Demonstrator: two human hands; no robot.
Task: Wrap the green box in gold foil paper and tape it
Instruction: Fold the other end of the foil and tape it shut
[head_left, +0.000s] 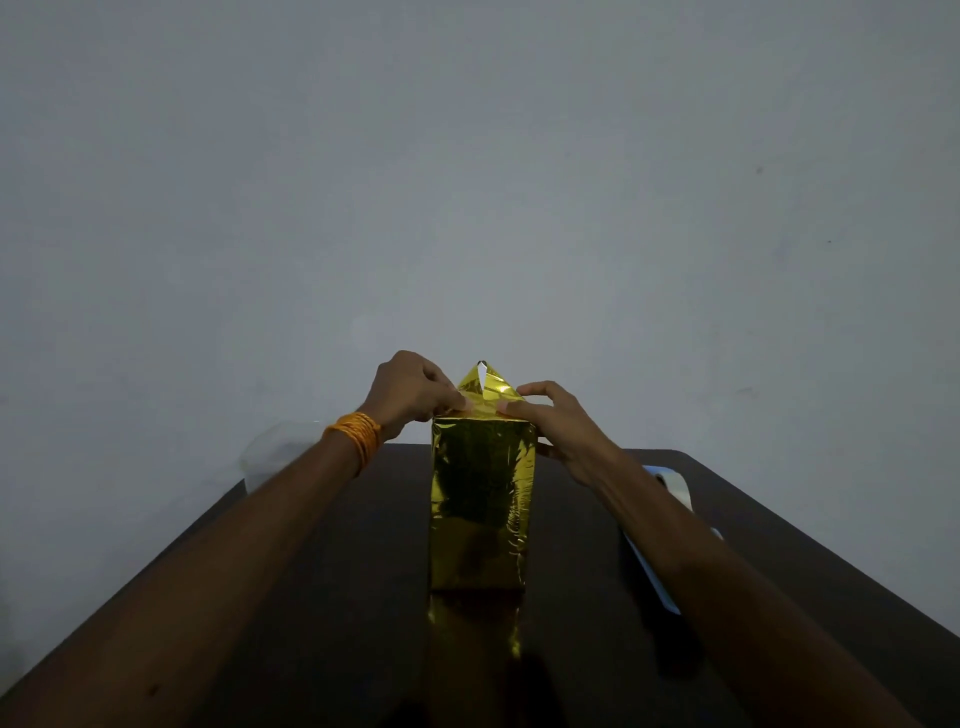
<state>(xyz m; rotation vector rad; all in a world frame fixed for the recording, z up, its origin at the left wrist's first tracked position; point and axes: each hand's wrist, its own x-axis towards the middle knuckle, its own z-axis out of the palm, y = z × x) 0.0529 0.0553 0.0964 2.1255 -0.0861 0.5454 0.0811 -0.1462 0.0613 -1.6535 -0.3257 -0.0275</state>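
A tall box covered in gold foil paper (480, 499) stands upright in the middle of the dark table (322, 561); no green shows. At its top the foil is folded into a triangular flap (485, 387) that points up and away. My left hand (413, 389), with orange threads on the wrist, pinches the flap's left corner at the box's top edge. My right hand (550, 418) presses the flap's right corner, its fingers wrapped over the box's top right side.
A roll of tape (672, 483) and a light blue flat object (649, 566) lie on the table to the right, partly hidden by my right forearm. A pale clear item (270, 452) sits at the table's far left corner. A grey wall stands behind.
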